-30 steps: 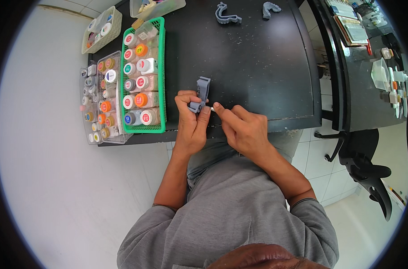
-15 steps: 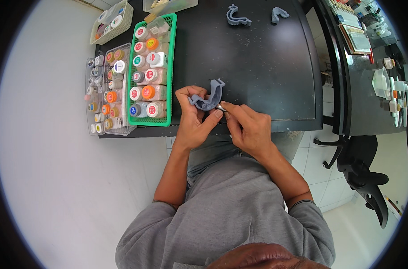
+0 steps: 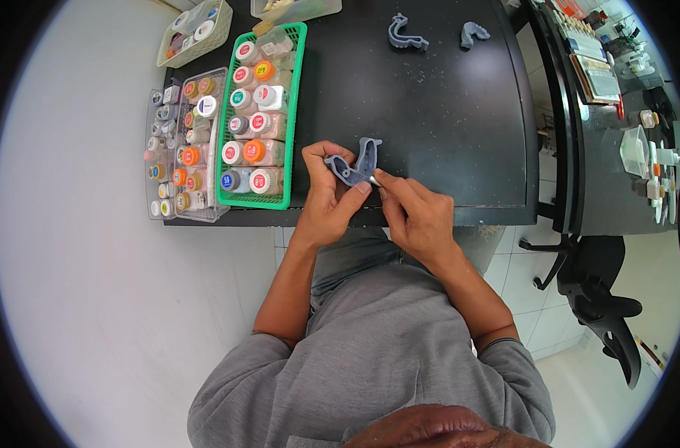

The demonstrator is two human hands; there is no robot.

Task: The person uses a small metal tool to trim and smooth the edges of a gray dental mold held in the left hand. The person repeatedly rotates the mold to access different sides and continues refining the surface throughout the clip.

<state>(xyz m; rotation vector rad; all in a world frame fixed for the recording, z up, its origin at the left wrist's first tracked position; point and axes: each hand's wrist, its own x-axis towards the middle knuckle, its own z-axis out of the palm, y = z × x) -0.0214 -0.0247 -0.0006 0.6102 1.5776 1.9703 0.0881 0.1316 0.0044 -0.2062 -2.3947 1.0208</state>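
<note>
While both hands meet over the near table edge [image 3: 429, 213]:
Piece: grey curved tray [image 3: 352, 166], long axis rising rightward
Left hand [image 3: 328, 198]: fingers clamped on it (nearer hand)
Right hand [image 3: 418, 213]: fingertips pinched on 1 small tool [image 3: 376, 179] touching its right side

Black flat-topped table [image 3: 444, 112] carried everything. Far edge: 2 small blue-grey curved plastic pieces [image 3: 407, 33] and [image 3: 474, 33], near each other, not touching. Left side: green plastic mesh basket [image 3: 298, 112] w/ rows of small capped bottles; just beside it, further left, a clear plastic tray [image 3: 219, 134] of smaller bottles. Back-left corner: cream woven basket [image 3: 222, 33] w/ jars; clear lidded plastic box [image 3: 295, 9] next to it. Centre and right of tabletop were bare.
</note>
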